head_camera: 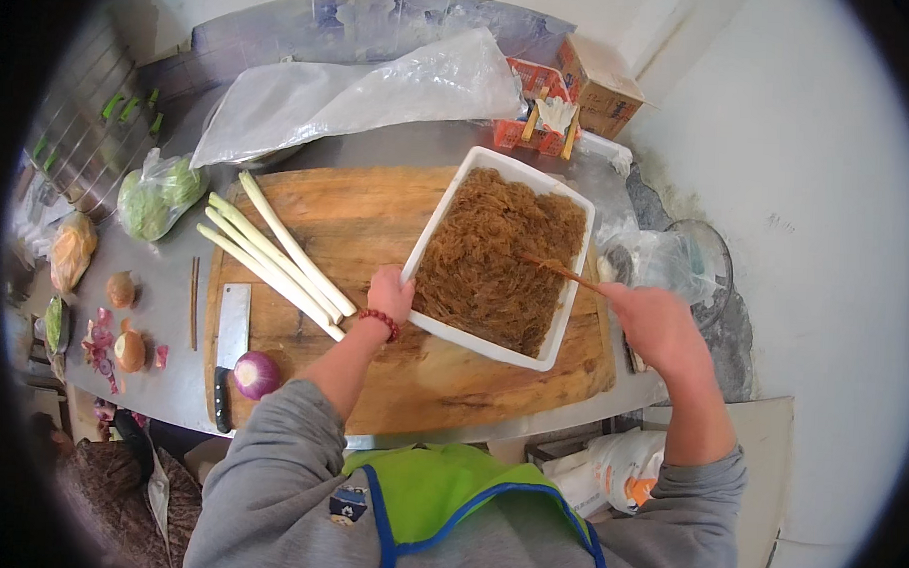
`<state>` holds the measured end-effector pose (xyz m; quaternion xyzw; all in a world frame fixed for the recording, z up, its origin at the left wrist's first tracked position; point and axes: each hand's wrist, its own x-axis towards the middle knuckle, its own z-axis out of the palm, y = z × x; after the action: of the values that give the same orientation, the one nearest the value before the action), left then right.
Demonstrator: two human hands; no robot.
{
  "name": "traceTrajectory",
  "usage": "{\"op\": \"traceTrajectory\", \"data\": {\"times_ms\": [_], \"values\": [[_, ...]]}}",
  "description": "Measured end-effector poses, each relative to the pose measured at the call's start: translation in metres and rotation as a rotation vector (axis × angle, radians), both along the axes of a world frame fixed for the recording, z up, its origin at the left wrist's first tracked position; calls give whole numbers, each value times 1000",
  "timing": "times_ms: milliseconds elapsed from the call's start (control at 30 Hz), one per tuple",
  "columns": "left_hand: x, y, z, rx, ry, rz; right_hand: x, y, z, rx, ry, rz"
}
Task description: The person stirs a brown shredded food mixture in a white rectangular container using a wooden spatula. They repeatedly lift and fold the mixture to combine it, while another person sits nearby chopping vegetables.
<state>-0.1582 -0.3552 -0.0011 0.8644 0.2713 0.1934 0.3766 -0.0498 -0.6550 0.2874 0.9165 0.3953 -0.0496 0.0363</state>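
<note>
My left hand [391, 293] grips the lower left edge of a white plastic tub [476, 343], which stands askew on a wooden cutting board [337, 193]. Brown, thin, noodle-like strands [493, 263] fill the tub. In my right hand [652, 321] is a brown stick or pair of chopsticks [575, 275], its far end in the strands. Left of the tub lie several peeled pale green-white stalks [275, 259]. A cleaver [233, 336] with a black handle rests at the board's left edge, beside a peeled purple onion [256, 375].
Left of the board are loose chopsticks [194, 303], brown onions [129, 350], onion skins [101, 347] and bagged green vegetables [161, 199]. Behind stand a plastic sheet [356, 100], a red basket [533, 75] and a cardboard box [600, 90]. A wall [824, 222] rises at the right.
</note>
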Motion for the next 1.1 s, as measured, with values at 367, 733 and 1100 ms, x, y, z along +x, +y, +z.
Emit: {"op": "traceTrajectory", "data": {"times_ms": [367, 733, 1100], "values": [[-28, -25, 18, 144, 74, 98, -30, -36, -4, 26, -62, 212], [12, -13, 23, 125, 298, 144, -26, 22, -183, 31, 36, 200], [11, -11, 19, 92, 234, 131, 28, 76, -115, -103, 92, 290]]}}
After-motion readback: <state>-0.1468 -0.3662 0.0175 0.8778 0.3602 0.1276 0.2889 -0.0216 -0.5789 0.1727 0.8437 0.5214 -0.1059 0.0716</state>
